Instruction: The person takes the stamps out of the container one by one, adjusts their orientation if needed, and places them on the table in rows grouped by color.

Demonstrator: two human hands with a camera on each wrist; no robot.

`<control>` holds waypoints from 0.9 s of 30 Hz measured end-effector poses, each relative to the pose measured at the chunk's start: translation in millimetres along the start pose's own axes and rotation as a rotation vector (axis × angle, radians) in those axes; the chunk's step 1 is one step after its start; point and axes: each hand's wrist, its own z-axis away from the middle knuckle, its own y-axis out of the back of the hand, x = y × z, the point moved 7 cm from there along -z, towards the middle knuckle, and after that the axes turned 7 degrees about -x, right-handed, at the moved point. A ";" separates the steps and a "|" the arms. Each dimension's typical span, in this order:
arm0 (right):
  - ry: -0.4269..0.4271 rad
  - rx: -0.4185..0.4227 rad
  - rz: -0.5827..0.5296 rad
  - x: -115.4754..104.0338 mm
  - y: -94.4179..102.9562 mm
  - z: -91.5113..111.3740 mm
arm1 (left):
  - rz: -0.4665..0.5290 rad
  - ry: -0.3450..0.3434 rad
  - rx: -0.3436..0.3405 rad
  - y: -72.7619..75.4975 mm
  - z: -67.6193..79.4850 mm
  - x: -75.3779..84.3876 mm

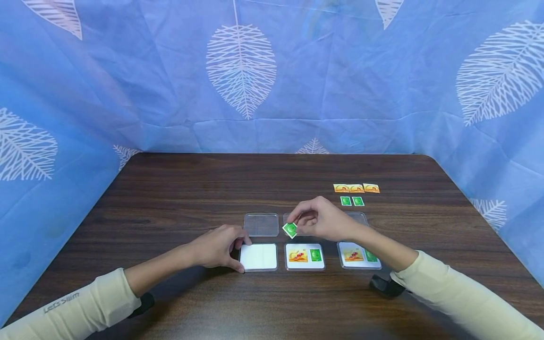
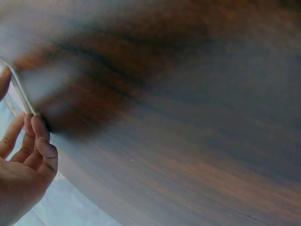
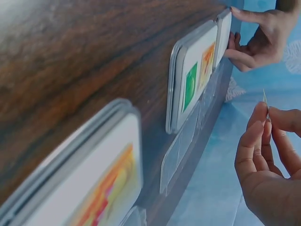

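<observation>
My right hand (image 1: 318, 219) pinches a green stamp (image 1: 290, 230) between thumb and fingertips, raised above the table. In the right wrist view that stamp (image 3: 265, 98) shows edge-on. My left hand (image 1: 221, 248) holds the left side of a clear plastic case (image 1: 258, 257) with a plain white insert, thumb at the near corner and fingers at the far one. Beside it lies a second case (image 1: 304, 264) with an orange stamp (image 1: 298, 255) and a green stamp on its white insert. A third case (image 1: 359, 265), similarly filled, is partly covered by my right forearm.
Behind the cases lie clear lids (image 1: 261, 225) in a row, partly hidden by my right hand. Further back on the brown table (image 1: 191, 189) are three orange stamps (image 1: 356, 188) side by side and two green stamps (image 1: 352, 201). A blue leaf-patterned cloth (image 1: 161, 85) hangs around the table.
</observation>
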 end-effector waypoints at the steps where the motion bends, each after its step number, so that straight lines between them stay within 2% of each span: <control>1: -0.003 0.005 -0.001 1.0 1.7 1.2 | 0.001 0.001 0.000 -0.1 0.1 0.0; 10: -0.048 0.082 -0.002 13.1 23.5 14.7 | 0.000 -0.010 0.006 -0.6 0.4 -0.2; 14: -0.035 0.112 0.001 17.0 30.9 21.6 | 0.005 -0.013 0.006 -0.9 0.8 -0.2; 27: -0.064 0.170 -0.032 31.1 50.2 41.0 | -0.003 -0.030 0.011 -0.8 0.4 0.2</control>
